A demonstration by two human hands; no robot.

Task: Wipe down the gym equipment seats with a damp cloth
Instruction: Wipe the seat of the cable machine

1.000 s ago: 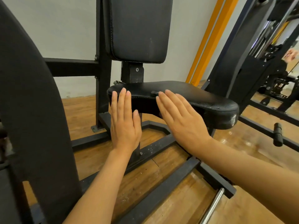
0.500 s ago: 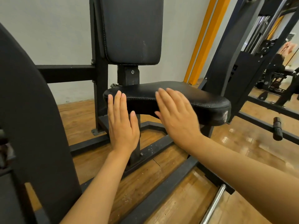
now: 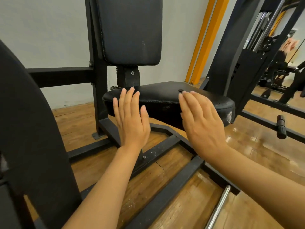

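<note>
A black padded seat [image 3: 163, 98] of a gym machine sits in front of me, with an upright black back pad [image 3: 130, 30] above it. My left hand [image 3: 132, 119] is stretched out flat, palm down, at the seat's near left edge, fingertips over the cushion. My right hand [image 3: 201, 119] is held flat with straight fingers over the seat's near right part. Neither hand holds anything. No cloth is in view. The seat's right corner [image 3: 229, 115] is worn.
A large black pad [image 3: 33, 129] fills the left foreground. The machine's black steel frame [image 3: 165, 195] crosses the wooden floor below my arms. A chrome bar [image 3: 217, 207] lies at the lower right. Another machine [image 3: 247, 63] and orange posts [image 3: 203, 40] stand on the right.
My view has drawn slightly closer to the seat. Both hands stay flat at the seat's near edge, and the right hand has shifted a little to the right.
</note>
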